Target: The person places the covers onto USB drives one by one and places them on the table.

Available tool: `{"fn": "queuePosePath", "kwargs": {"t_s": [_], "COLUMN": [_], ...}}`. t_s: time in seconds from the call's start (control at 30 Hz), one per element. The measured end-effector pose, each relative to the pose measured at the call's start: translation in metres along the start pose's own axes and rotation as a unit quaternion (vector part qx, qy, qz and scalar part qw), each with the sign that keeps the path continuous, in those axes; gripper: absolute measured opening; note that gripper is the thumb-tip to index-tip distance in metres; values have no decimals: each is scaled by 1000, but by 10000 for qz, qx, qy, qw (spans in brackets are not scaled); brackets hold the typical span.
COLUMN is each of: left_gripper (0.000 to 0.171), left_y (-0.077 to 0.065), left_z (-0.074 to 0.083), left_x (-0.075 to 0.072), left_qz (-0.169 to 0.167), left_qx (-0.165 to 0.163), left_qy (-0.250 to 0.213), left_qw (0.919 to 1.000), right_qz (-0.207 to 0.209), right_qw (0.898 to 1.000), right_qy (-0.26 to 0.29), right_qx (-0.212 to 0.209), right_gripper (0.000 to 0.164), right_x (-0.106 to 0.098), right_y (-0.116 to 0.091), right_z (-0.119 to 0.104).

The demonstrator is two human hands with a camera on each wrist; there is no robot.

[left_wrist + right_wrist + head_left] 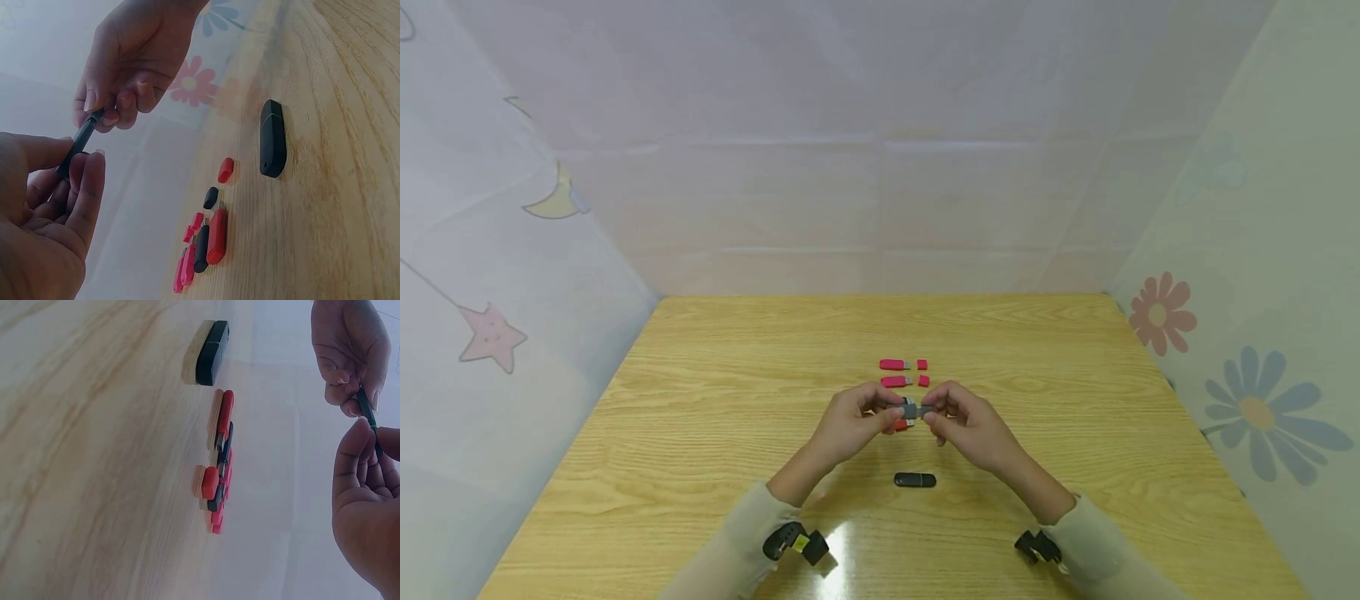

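Above the wooden table, both hands hold a dark USB flash drive (909, 411). My left hand (853, 423) grips its body between thumb and fingers. The thumb and fingertips of my right hand (976, 427) pinch the cap (928, 412) at its other end, with a thin light strip showing between cap and body. Below the hands lie a red USB drive (217, 237) and a black USB drive (201, 249), uncapped, partly hidden in the head view. Their red cap (226, 170) and black cap (210, 198) lie off their plug ends.
Farther back are two pink USB drives (892, 364), plugs bare, each with a pink cap (922, 364) just to its right. Nearer me lies a black USB drive (915, 480) with its cap on. Patterned sheets (880, 192) surround the wooden table (715, 367).
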State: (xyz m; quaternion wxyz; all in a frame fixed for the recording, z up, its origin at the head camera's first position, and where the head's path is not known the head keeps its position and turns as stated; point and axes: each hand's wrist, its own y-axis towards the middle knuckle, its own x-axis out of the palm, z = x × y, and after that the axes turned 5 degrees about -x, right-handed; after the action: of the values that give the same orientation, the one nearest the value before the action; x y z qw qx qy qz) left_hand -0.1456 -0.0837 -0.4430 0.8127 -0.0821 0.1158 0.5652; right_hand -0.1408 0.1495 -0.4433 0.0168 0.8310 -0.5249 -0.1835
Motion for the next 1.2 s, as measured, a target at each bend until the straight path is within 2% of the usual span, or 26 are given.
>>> {"fn": "queuePosePath", "kwargs": {"t_s": [0.43,0.9,1.2], "left_gripper": [16,15,15], "left_y": [1,-1,0], "left_z": [-2,2,2], "left_x": [2,2,4], "left_qz": [-101,-139,-138], "left_qx": [130,-49,-8], "left_qy": [-52,180,183], "left_qw": [9999,9997,9997], "right_qz": [-90,-113,-96], "right_qw": [10000,9996,9996], "right_qy": [-22,-248,-258], "right_qx": [-1,95,57], "right_gripper": [18,12,11], "right_x": [-1,1,2], "right_y": [-2,-2,-1], "right_z": [0,0,1]}}
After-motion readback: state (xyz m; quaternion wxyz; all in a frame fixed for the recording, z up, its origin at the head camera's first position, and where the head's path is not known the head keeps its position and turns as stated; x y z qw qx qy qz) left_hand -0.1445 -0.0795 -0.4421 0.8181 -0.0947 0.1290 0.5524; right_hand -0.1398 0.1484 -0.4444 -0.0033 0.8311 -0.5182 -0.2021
